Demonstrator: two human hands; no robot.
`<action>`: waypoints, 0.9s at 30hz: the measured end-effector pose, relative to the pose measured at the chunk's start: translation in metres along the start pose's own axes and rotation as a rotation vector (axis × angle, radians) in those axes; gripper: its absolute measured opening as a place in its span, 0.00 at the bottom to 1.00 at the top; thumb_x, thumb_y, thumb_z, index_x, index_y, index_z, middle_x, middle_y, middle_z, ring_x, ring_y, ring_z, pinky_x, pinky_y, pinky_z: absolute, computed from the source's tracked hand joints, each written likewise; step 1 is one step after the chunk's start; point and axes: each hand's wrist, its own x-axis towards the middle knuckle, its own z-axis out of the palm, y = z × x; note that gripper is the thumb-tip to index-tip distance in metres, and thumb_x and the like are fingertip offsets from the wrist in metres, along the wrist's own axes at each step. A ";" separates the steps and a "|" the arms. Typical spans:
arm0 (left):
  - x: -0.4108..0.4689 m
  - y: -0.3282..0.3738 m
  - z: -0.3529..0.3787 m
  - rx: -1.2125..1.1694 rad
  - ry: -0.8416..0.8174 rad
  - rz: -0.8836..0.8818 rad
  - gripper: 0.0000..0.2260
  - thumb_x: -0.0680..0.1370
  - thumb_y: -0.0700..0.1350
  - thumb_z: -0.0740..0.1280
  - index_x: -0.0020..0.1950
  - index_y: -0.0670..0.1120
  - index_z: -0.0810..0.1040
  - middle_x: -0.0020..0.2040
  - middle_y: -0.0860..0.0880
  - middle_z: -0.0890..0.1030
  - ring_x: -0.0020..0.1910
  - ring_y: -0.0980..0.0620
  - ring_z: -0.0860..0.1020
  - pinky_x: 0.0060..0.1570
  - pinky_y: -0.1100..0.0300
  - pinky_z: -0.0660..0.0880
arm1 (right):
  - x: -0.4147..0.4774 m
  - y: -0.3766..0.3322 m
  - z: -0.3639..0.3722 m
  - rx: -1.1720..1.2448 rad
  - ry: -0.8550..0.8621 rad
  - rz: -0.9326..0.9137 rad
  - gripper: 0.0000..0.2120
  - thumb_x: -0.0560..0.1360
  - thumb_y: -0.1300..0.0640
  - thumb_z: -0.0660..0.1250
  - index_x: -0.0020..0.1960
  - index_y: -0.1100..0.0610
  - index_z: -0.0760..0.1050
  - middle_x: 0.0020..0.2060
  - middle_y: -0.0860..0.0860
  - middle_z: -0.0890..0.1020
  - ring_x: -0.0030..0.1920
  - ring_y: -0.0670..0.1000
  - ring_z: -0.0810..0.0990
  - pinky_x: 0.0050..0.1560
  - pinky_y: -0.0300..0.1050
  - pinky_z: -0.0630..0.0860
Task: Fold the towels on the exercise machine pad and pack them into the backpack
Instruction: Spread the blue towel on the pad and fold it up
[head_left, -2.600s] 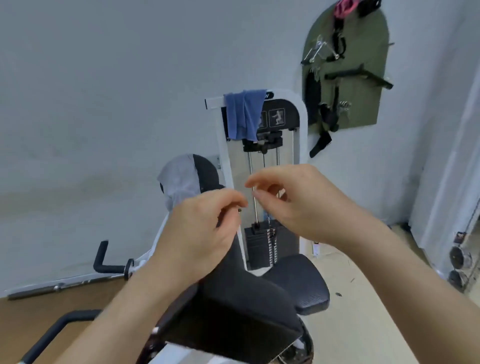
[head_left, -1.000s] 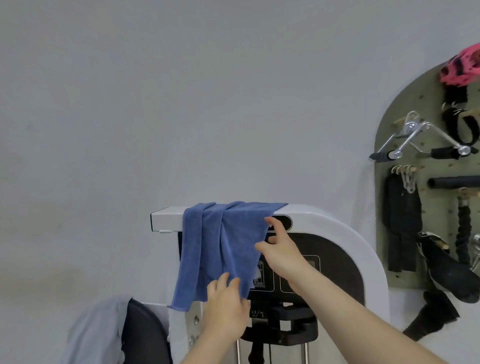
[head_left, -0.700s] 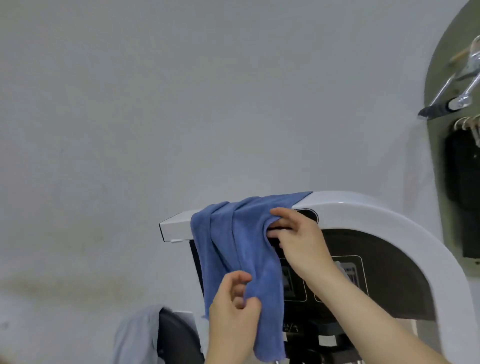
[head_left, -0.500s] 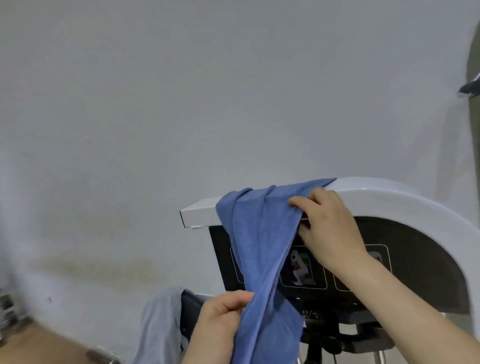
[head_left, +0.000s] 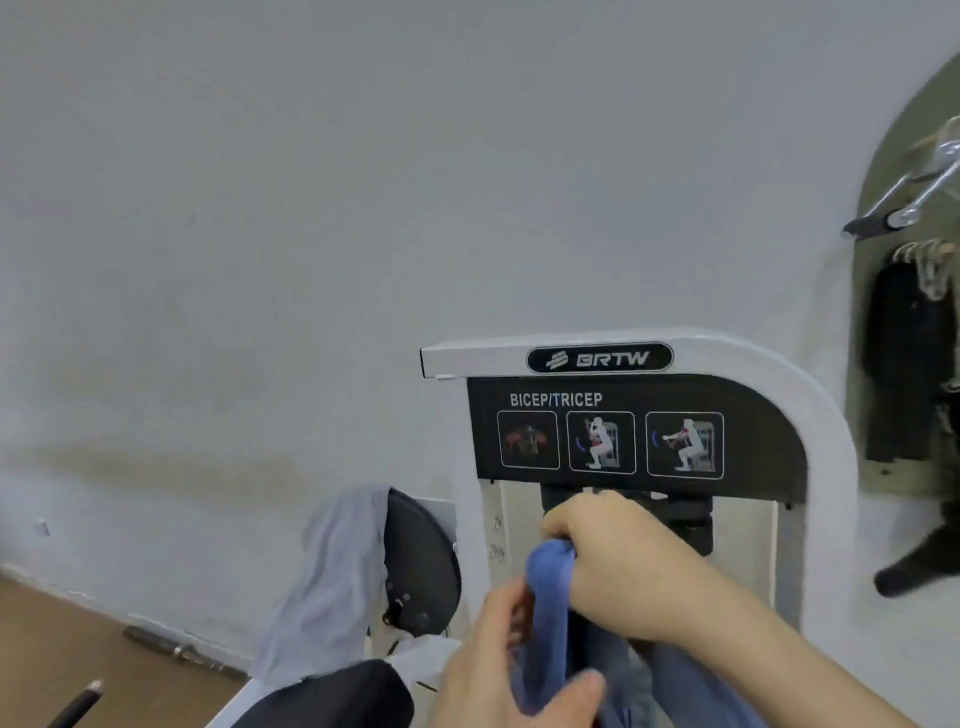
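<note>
Two bare hands, left (head_left: 511, 670); right (head_left: 618, 566); forearms unsleeved

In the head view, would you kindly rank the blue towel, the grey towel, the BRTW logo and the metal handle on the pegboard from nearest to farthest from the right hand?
From the right hand:
1. Blue towel, gripped in it.
2. BRTW logo, straight above on the machine's top.
3. Grey towel, draped over the round pad to the left; close to the logo's rank.
4. Metal handle, upper right on the pegboard.

BRTW badge (head_left: 600, 358), BICEP/TRICEP panel (head_left: 556, 399)
</note>
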 end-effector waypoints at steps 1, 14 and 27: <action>-0.020 -0.004 0.000 -0.004 0.071 0.051 0.11 0.67 0.43 0.70 0.48 0.52 0.80 0.41 0.53 0.84 0.36 0.56 0.79 0.43 0.64 0.75 | -0.011 -0.011 0.000 0.038 -0.058 0.011 0.13 0.70 0.53 0.62 0.31 0.57 0.65 0.28 0.53 0.70 0.35 0.55 0.67 0.35 0.49 0.69; -0.134 -0.001 -0.110 0.096 -0.174 -0.212 0.16 0.70 0.55 0.76 0.34 0.48 0.73 0.31 0.50 0.74 0.30 0.54 0.71 0.29 0.64 0.66 | -0.113 -0.027 0.047 1.165 -0.804 0.138 0.16 0.67 0.58 0.74 0.51 0.67 0.82 0.47 0.60 0.84 0.45 0.54 0.83 0.46 0.44 0.79; -0.215 -0.095 -0.159 0.462 0.009 -0.330 0.06 0.81 0.39 0.64 0.45 0.45 0.79 0.35 0.57 0.79 0.37 0.60 0.74 0.39 0.68 0.69 | -0.131 -0.044 0.117 2.111 -0.272 0.576 0.12 0.74 0.54 0.68 0.53 0.62 0.78 0.46 0.59 0.82 0.51 0.56 0.80 0.62 0.52 0.75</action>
